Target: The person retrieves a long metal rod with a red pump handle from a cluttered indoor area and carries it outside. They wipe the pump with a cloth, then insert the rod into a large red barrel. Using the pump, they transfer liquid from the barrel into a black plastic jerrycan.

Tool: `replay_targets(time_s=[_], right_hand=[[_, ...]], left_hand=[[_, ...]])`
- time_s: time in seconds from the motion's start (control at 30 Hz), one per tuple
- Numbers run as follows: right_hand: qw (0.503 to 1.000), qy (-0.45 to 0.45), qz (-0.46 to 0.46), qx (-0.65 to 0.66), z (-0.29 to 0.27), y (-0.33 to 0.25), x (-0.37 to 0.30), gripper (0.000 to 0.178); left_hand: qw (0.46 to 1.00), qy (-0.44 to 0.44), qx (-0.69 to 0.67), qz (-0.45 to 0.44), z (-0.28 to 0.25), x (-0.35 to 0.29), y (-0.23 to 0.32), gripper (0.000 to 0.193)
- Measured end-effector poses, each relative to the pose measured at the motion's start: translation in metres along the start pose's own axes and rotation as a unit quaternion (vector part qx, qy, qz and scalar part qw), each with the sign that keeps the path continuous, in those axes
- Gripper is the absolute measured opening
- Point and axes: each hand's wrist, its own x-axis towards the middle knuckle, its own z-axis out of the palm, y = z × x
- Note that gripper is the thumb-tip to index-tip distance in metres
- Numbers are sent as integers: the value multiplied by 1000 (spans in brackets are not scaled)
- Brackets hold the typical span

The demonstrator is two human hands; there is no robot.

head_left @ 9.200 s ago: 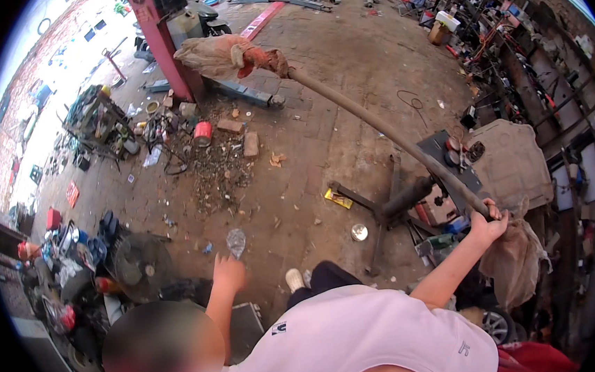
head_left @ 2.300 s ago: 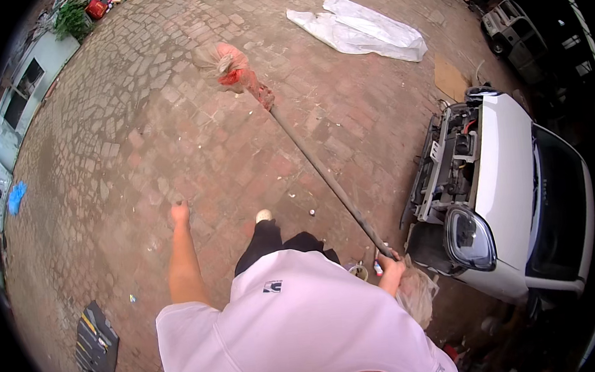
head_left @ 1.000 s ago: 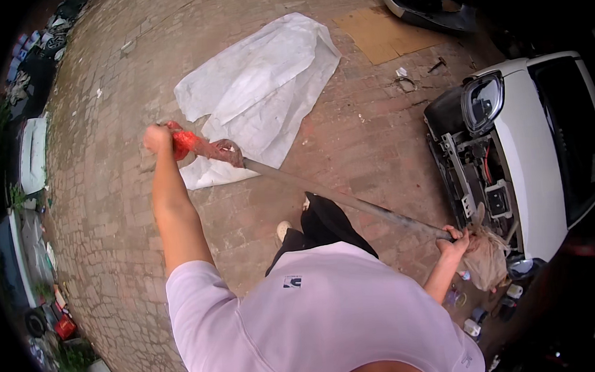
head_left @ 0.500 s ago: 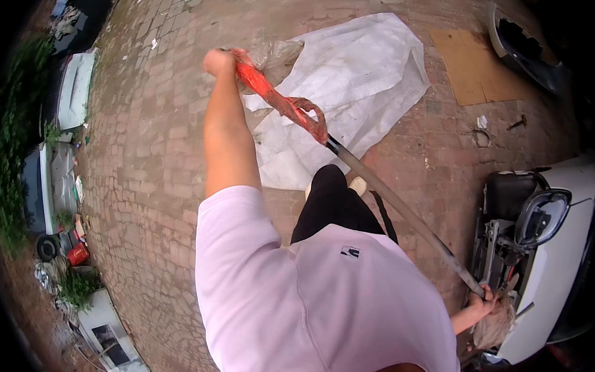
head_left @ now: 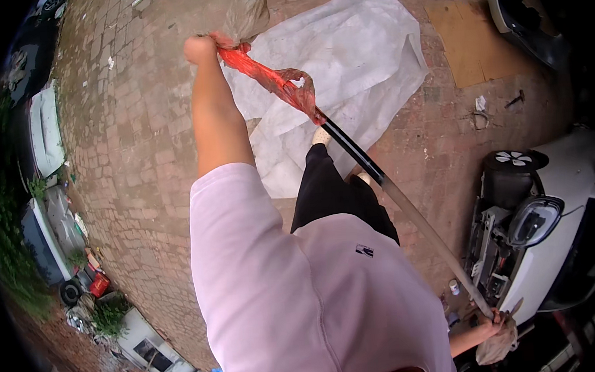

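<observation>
A long pole (head_left: 427, 234) runs slantwise across my body from upper left to lower right. Red plastic film (head_left: 261, 75) is wrapped round its upper end, with a loose loop above a black section. My left hand (head_left: 200, 49), arm outstretched, is closed round that upper end. Beside it a greyish-brown plastic bag (head_left: 247, 11) bulges out. Low on the right, my right hand (head_left: 491, 324) grips the other end, and a second crumpled greyish bag (head_left: 495, 346) hangs against it. Whether this bag is tied to the pole or held, I cannot tell.
A white sheet (head_left: 350, 49) lies on the brick paving ahead, one of my shoes at its edge. Flat cardboard (head_left: 471, 43) and a dark car body part (head_left: 526, 28) lie beyond it. Right stands a white car (head_left: 551, 215), its front stripped; loose car panels (head_left: 46, 132) line the left.
My left hand has moved up and left with the wrapped end. More of the black section shows. The bag beside that hand has swung upward, and my foot has stepped forward to the sheet.
</observation>
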Motion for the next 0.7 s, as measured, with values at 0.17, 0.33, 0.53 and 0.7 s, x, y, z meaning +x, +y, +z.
replay_targets(time_s=[0.17, 0.33, 0.53, 0.7], right_hand=[[1000, 3, -27, -13, -2, -57, -12, 45], [992, 64, -106, -15, 7, -95, 3, 46], [994, 80, -79, 5, -24, -162, 37, 44], [976, 136, -159, -63, -17, -136, 37, 43]], left_hand=[[999, -37, 8, 22, 36, 21, 23, 22], [996, -66, 55, 20, 69, 15, 49, 22], [996, -52, 73, 24, 98, 9, 54, 21], [993, -73, 78, 40, 77, 4, 72, 29]])
